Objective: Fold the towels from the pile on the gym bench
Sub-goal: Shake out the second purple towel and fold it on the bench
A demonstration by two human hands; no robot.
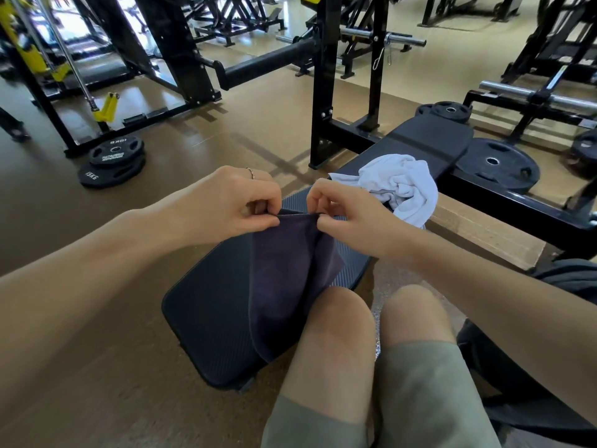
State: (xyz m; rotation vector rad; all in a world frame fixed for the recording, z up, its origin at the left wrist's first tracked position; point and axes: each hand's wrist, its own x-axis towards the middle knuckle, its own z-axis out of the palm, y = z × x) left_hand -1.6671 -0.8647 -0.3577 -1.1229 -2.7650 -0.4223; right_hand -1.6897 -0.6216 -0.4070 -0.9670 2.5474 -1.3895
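Left hand (pixel 226 202) pinches the top hem of a dark purple towel (pixel 287 279) between thumb and fingertips, a thin ring (pixel 250 172) showing on one finger; just beside it, the right hand (pixel 349 210) grips the same hem in the same way, so the two hands sit close together with only a short stretch of cloth between them. Both forearms reach in from the lower corners, with bare floor (pixel 80 367) to the left of the left arm and a gap of floor between the knees. That towel hangs down from the hem over the near pad of the bench (pixel 210 318), its lower end draped off the pad edge next to the left knee (pixel 339 318); it looks soft, matte and loosely creased, with a fold running down its middle. Farther along the bench, right of the hands, a white towel (pixel 400 185) lies crumpled in a heap, one part spilling over the bench's right side. The bench is black with ribbed padding and runs away toward the upper right, where its far pad (pixel 429 140) is bare. On the tan floor sit stacked weight plates (pixel 113 160) at the left, a black rack upright (pixel 323 92) in the middle, and another weight plate (pixel 497 164) at the right beside the bench frame. Black machines fill the background.
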